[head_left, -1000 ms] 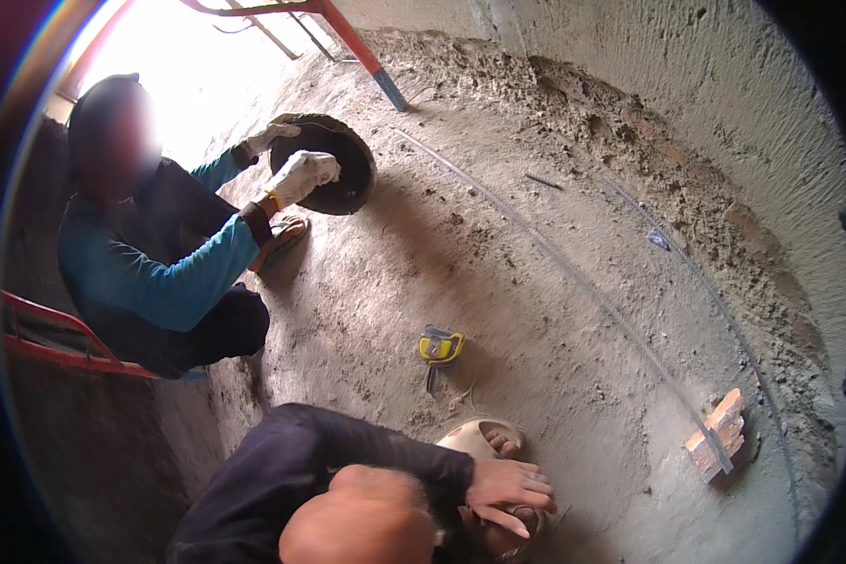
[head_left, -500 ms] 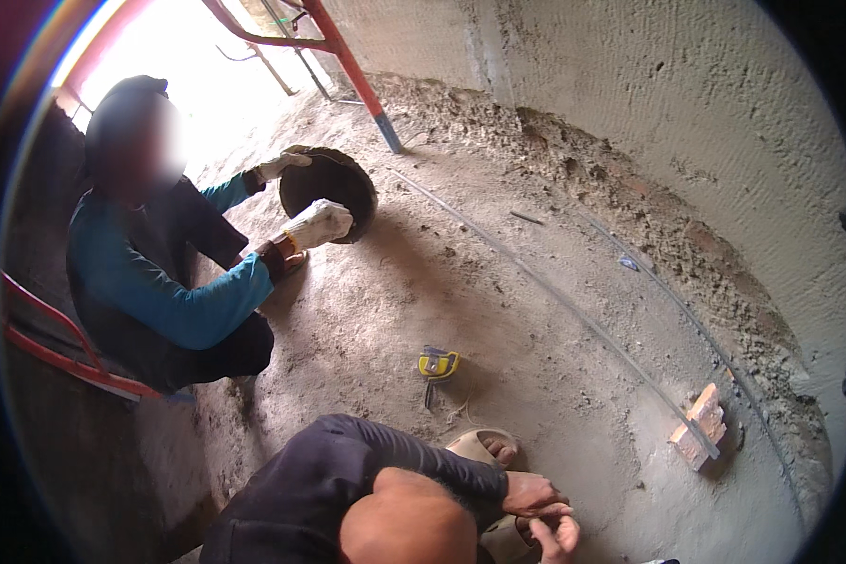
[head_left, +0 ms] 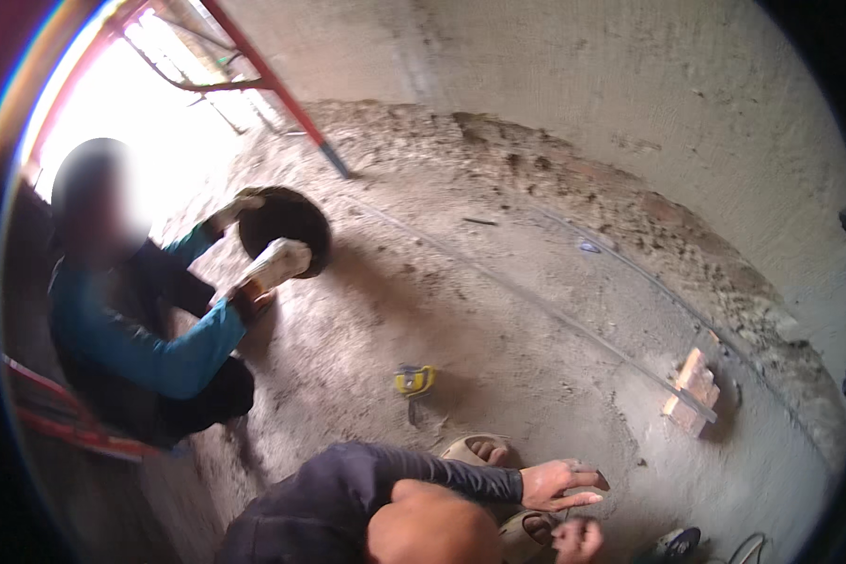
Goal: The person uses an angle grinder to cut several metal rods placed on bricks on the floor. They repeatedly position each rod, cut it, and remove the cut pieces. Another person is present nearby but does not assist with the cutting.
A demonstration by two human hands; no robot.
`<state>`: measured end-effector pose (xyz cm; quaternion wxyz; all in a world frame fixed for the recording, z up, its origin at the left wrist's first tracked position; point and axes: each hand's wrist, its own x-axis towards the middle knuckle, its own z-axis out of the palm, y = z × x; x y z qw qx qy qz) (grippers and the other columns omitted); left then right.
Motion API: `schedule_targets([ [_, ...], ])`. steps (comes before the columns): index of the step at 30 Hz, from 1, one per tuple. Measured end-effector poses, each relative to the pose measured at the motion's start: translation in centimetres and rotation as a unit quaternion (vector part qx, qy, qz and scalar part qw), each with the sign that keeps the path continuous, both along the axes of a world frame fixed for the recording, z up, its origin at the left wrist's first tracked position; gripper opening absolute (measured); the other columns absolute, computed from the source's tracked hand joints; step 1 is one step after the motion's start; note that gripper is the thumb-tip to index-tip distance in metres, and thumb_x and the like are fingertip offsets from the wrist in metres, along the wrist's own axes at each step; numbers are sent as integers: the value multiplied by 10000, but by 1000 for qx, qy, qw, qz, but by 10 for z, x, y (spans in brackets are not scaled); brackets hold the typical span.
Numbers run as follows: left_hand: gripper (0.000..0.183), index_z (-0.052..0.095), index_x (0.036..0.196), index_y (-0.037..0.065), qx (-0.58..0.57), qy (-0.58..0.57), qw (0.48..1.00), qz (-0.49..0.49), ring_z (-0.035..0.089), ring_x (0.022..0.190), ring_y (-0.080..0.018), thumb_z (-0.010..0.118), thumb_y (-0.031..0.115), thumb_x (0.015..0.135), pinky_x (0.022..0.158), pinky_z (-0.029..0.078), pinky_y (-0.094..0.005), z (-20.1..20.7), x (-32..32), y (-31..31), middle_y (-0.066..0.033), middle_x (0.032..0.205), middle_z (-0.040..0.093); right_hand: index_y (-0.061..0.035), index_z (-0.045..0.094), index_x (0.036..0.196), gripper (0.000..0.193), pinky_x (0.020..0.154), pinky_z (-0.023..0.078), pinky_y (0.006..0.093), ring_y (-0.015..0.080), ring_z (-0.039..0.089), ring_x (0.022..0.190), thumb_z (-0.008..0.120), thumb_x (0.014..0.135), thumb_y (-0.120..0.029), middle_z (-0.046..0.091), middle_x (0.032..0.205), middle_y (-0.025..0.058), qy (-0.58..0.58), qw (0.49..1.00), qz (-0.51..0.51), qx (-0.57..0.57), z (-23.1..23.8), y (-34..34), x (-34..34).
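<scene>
Its fingers stretched out, my left hand [head_left: 564, 484] extends from a dark sleeve past my bare knee [head_left: 432, 526], above the sandals [head_left: 475, 449] on my feet. It touches nothing that I can see. Just below it, at the lower edge, my right hand [head_left: 578, 540] is partly cut off and blurred. Its fingers are loosely bent and apart, with nothing visible in them. The two hands are apart. On the ground beyond my feet lies a yellow and black tape measure [head_left: 414, 379].
At left a crouching co-worker in white gloves [head_left: 280, 263] holds a round black bucket [head_left: 296, 226]. A long thin bar [head_left: 536, 299] runs across rough ground to a broken brick [head_left: 694, 381]. Red metal frames [head_left: 291, 103] stand around. A dark object [head_left: 677, 543] lies at lower right.
My hands, together before, have separated; the left has opened out and the right has lowered slightly. The view has shifted, bringing the dark object further into sight at lower right.
</scene>
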<state>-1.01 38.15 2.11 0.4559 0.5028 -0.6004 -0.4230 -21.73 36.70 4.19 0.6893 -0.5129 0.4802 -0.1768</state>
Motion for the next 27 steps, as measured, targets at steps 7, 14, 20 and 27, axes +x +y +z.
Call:
schedule_targets([
  [7,238,666,1137,43,72,-41,993,85,658,1035,-253,611,25,906,942,491,-362,-4,42,-24,-149,1082,694,-91,720,999,399,800,524,433,318,690,827,557,965,-453,718,852,103,73,937,340,-33,-47,55,-12],
  [14,469,512,1301,31,42,-287,954,79,582,1150,-278,714,86,880,937,495,-386,20,127,-73,-151,1325,557,-100,697,1029,291,716,519,388,244,665,741,648,949,-375,690,843,43,42,969,174,-169,-66,86,-17],
  [20,561,449,1349,4,-29,-457,880,-126,517,1174,-428,696,82,851,1003,430,-494,63,162,-123,-236,1251,522,-80,624,1183,385,811,531,401,258,691,833,728,883,-298,699,922,46,44,967,-62,-245,-66,100,-19],
  [27,668,340,1455,4,-48,-441,888,-121,422,1302,-454,679,88,886,1076,398,-516,-6,158,-152,-261,1403,396,-53,599,1203,442,859,525,404,268,700,874,768,854,-264,711,943,57,31,949,-134,-283,-78,109,-17],
])
